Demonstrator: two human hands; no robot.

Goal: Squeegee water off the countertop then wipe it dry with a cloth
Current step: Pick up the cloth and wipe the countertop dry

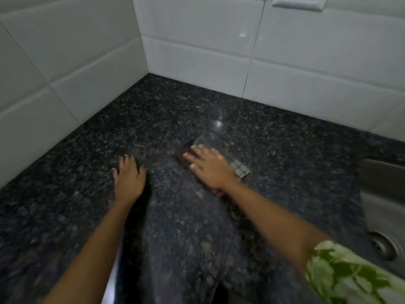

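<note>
A dark speckled granite countertop (175,227) fills the view and meets white tiled walls in a corner. My right hand (208,165) lies flat, fingers straight, pressing a checked cloth (240,168) with a dark red part onto the counter; most of the cloth is hidden under the hand and blurred. My left hand (129,174) rests on the counter to the left of it, fingers spread, holding nothing. No squeegee is in view.
White tiled walls (197,51) close the counter at the left and the back. A steel sink (381,205) with its drain (383,244) lies at the right edge. A white socket plate (298,2) sits high on the back wall.
</note>
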